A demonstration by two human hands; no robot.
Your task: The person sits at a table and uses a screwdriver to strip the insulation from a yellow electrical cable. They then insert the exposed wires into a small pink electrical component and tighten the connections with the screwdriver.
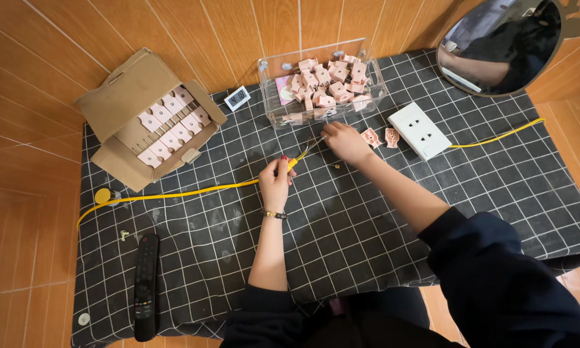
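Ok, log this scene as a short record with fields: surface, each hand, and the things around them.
surface: black cloth with white grid
left hand: left hand pinches the yellow cable near its stripped end
right hand: right hand holds the thin wire ends coming out of the cable
behind hands: clear box of pink plastic parts
left side: open cardboard box with pink parts in rows
right side: white socket strip
near edge: black remote
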